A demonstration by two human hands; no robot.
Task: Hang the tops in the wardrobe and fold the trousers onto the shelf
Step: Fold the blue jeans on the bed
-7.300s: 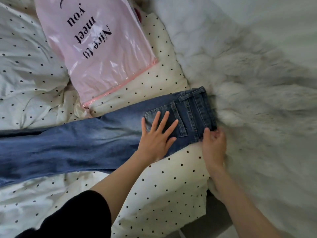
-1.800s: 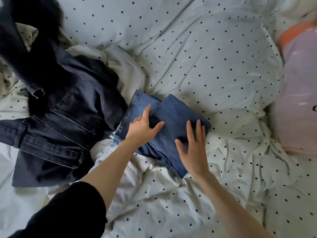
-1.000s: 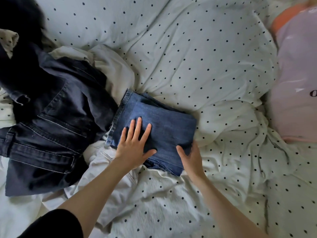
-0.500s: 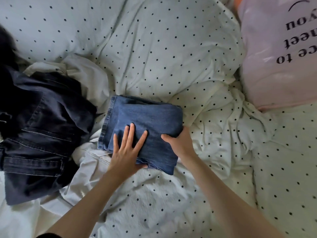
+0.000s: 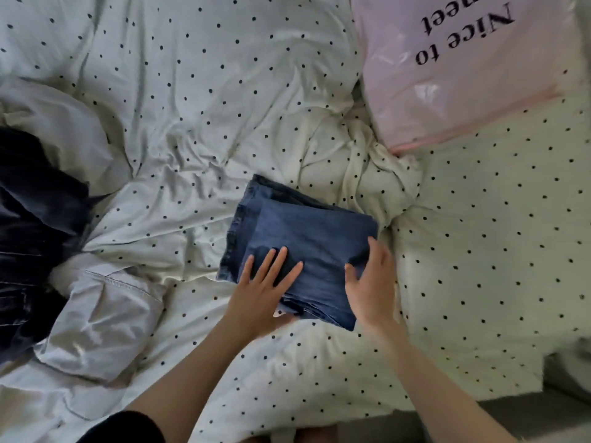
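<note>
The folded blue jeans (image 5: 307,238) lie as a thick square on the dotted duvet (image 5: 198,100), near the middle. My left hand (image 5: 265,286) lies on their near left part with fingers spread straight; its thumb is tucked out of sight at the near edge. At the right edge, my right hand (image 5: 371,282) grips the stack, thumb on top and fingers along the side. A heap of dark jeans (image 5: 32,235) sits at the far left. Beside it lies a white garment with a stitched pocket (image 5: 102,314).
A pink plastic bag printed "Nice to meet" (image 5: 447,75) rests at the top right on the bedding. The duvet is bunched into folds just behind the blue jeans. A grey bed edge (image 5: 518,420) shows at the lower right.
The folded blue jeans have shifted right, off the white garment and away from the dark jeans. My left thumb has gone under the near edge. My right hand stays on the right edge.
</note>
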